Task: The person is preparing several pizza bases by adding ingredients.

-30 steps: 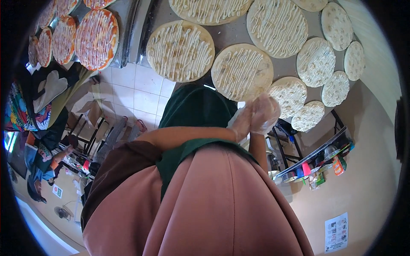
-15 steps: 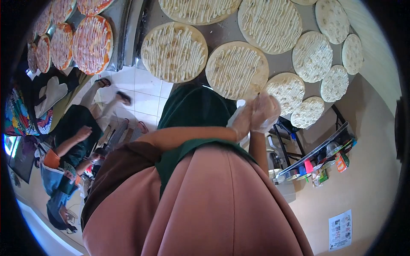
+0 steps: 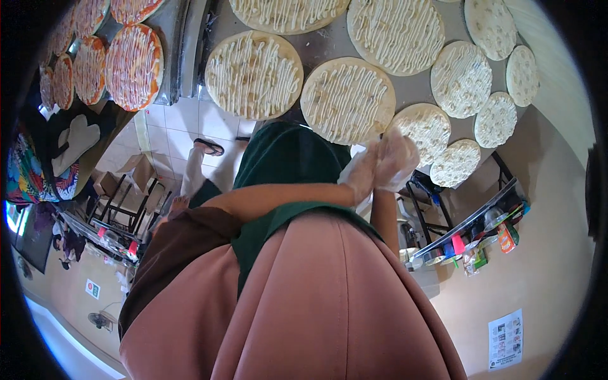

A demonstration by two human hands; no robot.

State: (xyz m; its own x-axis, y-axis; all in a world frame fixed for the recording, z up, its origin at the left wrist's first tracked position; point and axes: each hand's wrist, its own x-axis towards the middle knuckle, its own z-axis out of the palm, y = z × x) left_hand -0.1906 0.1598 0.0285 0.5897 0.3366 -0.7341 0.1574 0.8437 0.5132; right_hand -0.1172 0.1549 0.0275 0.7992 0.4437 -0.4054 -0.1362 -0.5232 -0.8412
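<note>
My left hand (image 3: 359, 179) and my right hand (image 3: 398, 157) both wear clear plastic gloves and are pressed together in front of my green apron (image 3: 285, 158). I cannot tell whether they hold anything. They hover at the near edge of a grey table (image 3: 415, 95). On it lie several round dough bases striped with white sauce. The nearest are a large base (image 3: 347, 100) and a smaller one (image 3: 421, 130).
Red-sauced pizzas (image 3: 133, 66) with white stripes lie on a second table at the left. Another person's sandalled foot (image 3: 208, 147) and leg stand on the white tile floor between the tables. A rack with containers (image 3: 472, 237) is at the right, stools (image 3: 120, 202) at the left.
My hands stay together in the same place. The other person at the left has moved from beside the stools toward me, and the tables sit slightly lower in view.
</note>
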